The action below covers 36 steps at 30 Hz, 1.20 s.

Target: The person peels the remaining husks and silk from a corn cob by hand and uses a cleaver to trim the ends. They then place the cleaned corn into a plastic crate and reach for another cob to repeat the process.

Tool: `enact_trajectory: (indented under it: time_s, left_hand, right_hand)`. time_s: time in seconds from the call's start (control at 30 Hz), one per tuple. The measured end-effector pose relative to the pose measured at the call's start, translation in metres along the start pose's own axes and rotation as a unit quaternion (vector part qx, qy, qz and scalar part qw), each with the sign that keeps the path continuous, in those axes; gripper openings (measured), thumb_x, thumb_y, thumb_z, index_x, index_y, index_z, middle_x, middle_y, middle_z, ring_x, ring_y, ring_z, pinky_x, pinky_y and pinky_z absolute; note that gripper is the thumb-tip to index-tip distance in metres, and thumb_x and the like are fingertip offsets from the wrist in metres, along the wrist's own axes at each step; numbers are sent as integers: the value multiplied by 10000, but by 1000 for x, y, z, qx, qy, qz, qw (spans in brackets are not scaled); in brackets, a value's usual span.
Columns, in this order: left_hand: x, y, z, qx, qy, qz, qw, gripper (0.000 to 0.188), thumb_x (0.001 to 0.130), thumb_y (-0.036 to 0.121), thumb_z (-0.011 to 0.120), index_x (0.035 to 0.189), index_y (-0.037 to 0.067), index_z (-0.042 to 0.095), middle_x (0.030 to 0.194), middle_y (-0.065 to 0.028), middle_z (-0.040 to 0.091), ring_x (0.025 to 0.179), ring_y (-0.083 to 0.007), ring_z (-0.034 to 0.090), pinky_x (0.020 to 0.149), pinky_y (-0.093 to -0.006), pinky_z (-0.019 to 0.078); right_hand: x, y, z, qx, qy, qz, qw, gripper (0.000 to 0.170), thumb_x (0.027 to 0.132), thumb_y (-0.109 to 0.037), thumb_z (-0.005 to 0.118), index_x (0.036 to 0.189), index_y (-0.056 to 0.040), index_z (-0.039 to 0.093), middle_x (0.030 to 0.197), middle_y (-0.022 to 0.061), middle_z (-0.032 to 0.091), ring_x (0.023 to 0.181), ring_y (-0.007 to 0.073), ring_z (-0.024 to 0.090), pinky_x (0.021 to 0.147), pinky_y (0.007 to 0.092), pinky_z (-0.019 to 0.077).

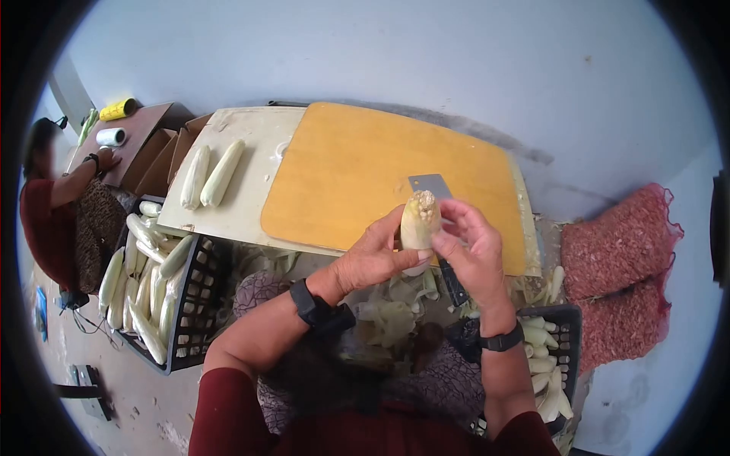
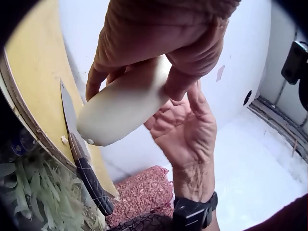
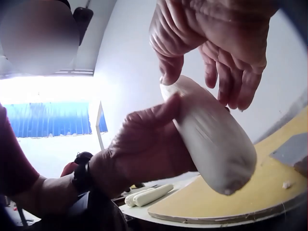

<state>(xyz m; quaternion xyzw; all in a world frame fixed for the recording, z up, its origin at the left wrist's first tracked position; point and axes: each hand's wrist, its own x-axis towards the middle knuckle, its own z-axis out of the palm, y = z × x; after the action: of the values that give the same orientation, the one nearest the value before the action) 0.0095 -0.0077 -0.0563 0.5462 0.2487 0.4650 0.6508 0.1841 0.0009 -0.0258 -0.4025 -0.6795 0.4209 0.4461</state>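
Observation:
My left hand [image 1: 380, 247] grips a husk-covered ear of corn [image 1: 418, 228] around its middle, thumb on one side and fingers on the other. Pale kernels show at the end facing up. In the left wrist view the husk of the corn [image 2: 122, 108] looks smooth and whitish. My right hand [image 1: 475, 239] is beside the upper end, its thumb at the corn and its fingers loosely bent; the right wrist view shows those fingers [image 3: 233, 84] apart from one another. Just behind the hands, a cleaver [image 1: 432, 185] lies on the yellow board [image 1: 350, 175], black handle over the near edge.
Two husked-looking pale ears [image 1: 222, 173] lie on the cream tabletop [image 1: 255, 125]. Black crates of corn stand at left [image 1: 179, 334] and right [image 1: 574, 334]. Red mesh sacks [image 1: 620, 243] lean on the wall. Stripped husks [image 1: 384, 323] are below. Another person [image 1: 65, 190] is at far left.

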Motion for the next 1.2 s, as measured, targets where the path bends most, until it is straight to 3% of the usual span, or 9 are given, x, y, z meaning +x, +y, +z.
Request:
enact_trajectory:
  time_s: [0.07, 0.13, 0.27, 0.33, 0.47, 0.67, 0.77, 0.83, 1.2]
  left_hand:
    - [-1, 0, -3, 6, 8, 12, 1000, 500, 830, 73, 621, 1274, 37, 394, 1124, -50, 527, 1049, -141, 509, 913, -311, 431]
    - [-2, -1, -6, -8, 14, 8, 1000, 479, 825, 82, 633, 1248, 22, 417, 1110, -61, 548, 1051, -155, 521, 912, -319, 436]
    - [-5, 3, -10, -26, 61, -3, 998, 462, 820, 88, 643, 1227, 12, 439, 1105, -70, 560, 1039, -156, 532, 906, -320, 441]
    - [-7, 11, -9, -94, 48, -1, 994, 449, 813, 84, 651, 1211, 12, 455, 1099, -71, 564, 1015, -145, 540, 899, -315, 447]
    - [-9, 15, -8, -87, 48, -2, 995, 457, 803, 104, 668, 1202, 15, 465, 1100, -68, 562, 1018, -145, 536, 906, -314, 437]
    - [-11, 6, -12, -18, 37, 21, 999, 485, 783, 153, 693, 1201, 20, 485, 1089, -69, 571, 1025, -147, 526, 918, -315, 413]
    - [-12, 11, -13, 66, 54, 31, 996, 470, 799, 155, 673, 1206, 14, 484, 1080, -64, 569, 1008, -146, 531, 899, -318, 427]
    - [-12, 15, -15, 36, 54, -36, 997, 442, 856, 167, 632, 1222, -9, 459, 1123, -64, 554, 1071, -141, 502, 942, -316, 403]
    - [-16, 12, -16, 13, 79, -19, 997, 412, 883, 190, 600, 1207, -13, 447, 1112, -60, 550, 1049, -130, 505, 923, -305, 411]
  right_hand:
    - [-6, 10, 4, 33, -16, 3, 999, 491, 790, -128, 689, 1195, 51, 476, 1136, 156, 569, 1046, 218, 562, 898, 344, 460]
    - [-12, 13, 4, 141, -91, 105, 980, 595, 778, -134, 703, 1264, 34, 404, 1166, 167, 548, 1057, 218, 556, 911, 345, 452]
    - [-10, 16, 8, 152, -121, 115, 974, 661, 750, -120, 722, 1290, 26, 369, 1142, 167, 558, 1039, 209, 561, 899, 338, 456]
    - [-10, 17, 12, 89, -113, 86, 986, 685, 719, -102, 742, 1283, 28, 375, 1106, 157, 572, 1007, 198, 569, 858, 323, 474]
    - [-7, 13, 19, 114, -98, 100, 984, 716, 683, -91, 765, 1273, 26, 378, 1072, 146, 583, 964, 194, 580, 822, 318, 485]
    - [-4, 11, 24, 39, -165, 92, 981, 565, 663, -106, 784, 1133, 26, 500, 986, 97, 616, 914, 162, 590, 779, 304, 489]
    - [-8, 20, 28, 34, -146, 109, 983, 462, 645, -132, 796, 1013, 25, 564, 897, 101, 643, 851, 180, 621, 736, 313, 499]
    - [-10, 33, 32, -9, -66, 64, 996, 442, 618, -175, 814, 939, 24, 583, 833, 139, 653, 784, 242, 648, 701, 340, 507]
    - [-12, 17, 37, -211, -51, 78, 973, 507, 578, -288, 834, 893, 19, 583, 788, 178, 643, 753, 331, 644, 678, 388, 510]
